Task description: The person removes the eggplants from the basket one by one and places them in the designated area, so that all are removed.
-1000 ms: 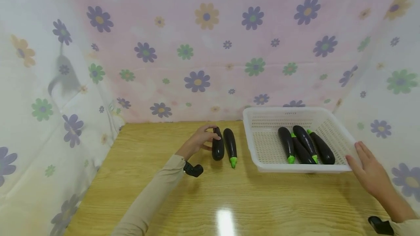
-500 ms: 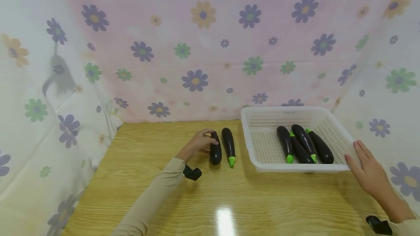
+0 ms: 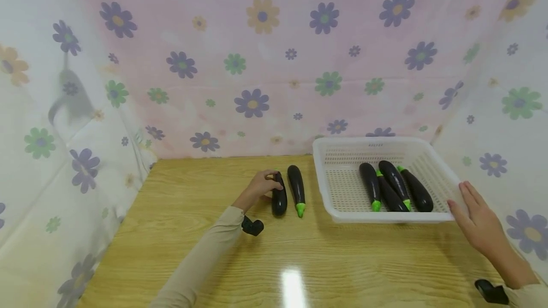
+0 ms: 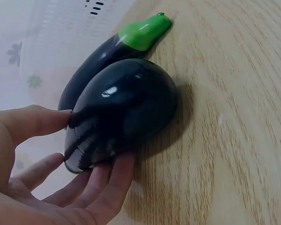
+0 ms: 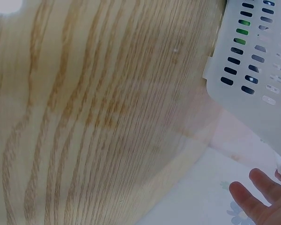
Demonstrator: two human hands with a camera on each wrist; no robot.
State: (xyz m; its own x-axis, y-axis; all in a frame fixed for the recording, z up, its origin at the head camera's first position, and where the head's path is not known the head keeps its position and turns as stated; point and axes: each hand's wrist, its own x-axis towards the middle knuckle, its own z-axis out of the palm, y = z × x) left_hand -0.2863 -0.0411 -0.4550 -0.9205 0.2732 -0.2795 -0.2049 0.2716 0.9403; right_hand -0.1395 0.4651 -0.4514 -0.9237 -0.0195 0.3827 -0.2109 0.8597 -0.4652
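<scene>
Held eggplant (image 3: 279,198), one: dark, glossy, rounded end toward you. Your left hand (image 3: 261,186) grasps it, thumb on one side and curled fingers on the other. It is at the surface (image 3: 239,270), left of the basket; whether it touches the wood or sits just above, you cannot tell.

Second eggplant (image 3: 297,187), one: just right of the first, lying on the surface, green cap (image 3: 300,209) toward you. A narrow strip of wood separates it from the basket's left wall.

Basket (image 3: 385,217), one: white, perforated, wide-rimmed, near the back edge. Contents: four eggplants (image 3: 370,187), grouped toward the right; the open floor lies along the left.

Right hand (image 3: 481,225), yours: fingers extended, against the rim at the near right corner, gripping nothing.

Room: wood runs from your left hand to the slanting left edge, and in front of the basket toward you. The back edge meets a flowered cloth (image 3: 278,51), which also rises at both sides.
</scene>
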